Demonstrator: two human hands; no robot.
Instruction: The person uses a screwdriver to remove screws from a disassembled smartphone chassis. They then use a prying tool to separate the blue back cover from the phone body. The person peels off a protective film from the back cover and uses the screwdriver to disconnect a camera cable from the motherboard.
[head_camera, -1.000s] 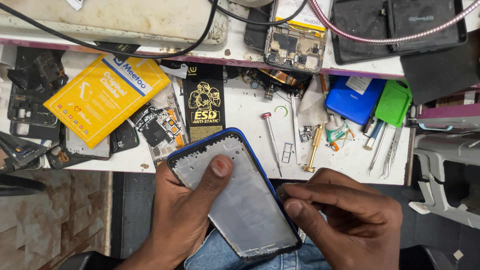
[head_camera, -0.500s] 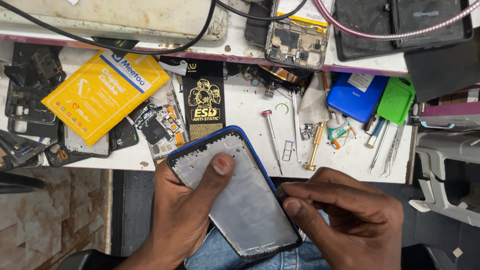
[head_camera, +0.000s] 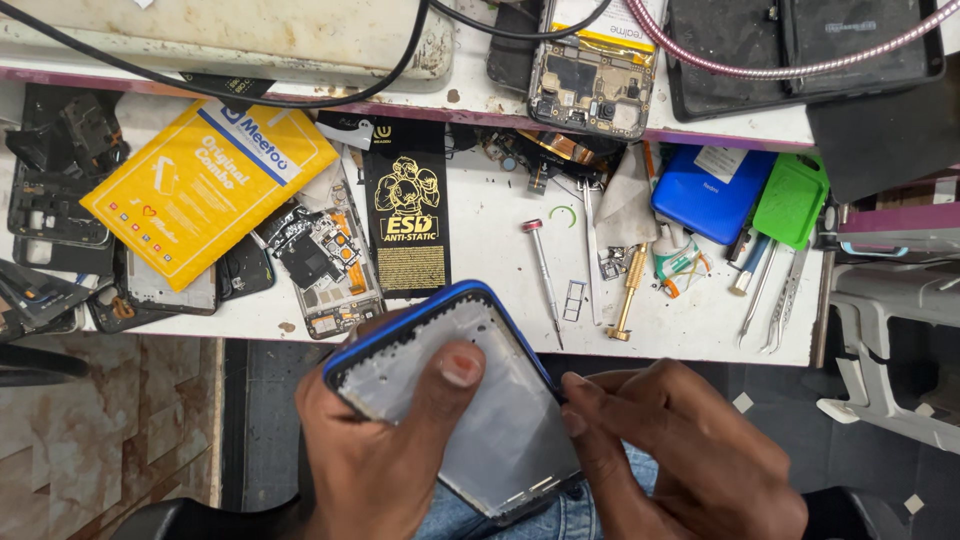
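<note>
Cluttered workbench (head_camera: 480, 250); both hands (head_camera: 400, 450) gripping phone frame (head_camera: 470, 400), seemingly.

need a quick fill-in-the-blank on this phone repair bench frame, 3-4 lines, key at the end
1. The left hand holds a phone frame with a ____ coloured rim.
2. The right hand touches the frame's ____ edge.
3. The padded envelope on the white bench is ____.
4. The screwdriver beside the black anti-static bag has a ____ cap.

Missing words: blue; right; yellow; red
</note>
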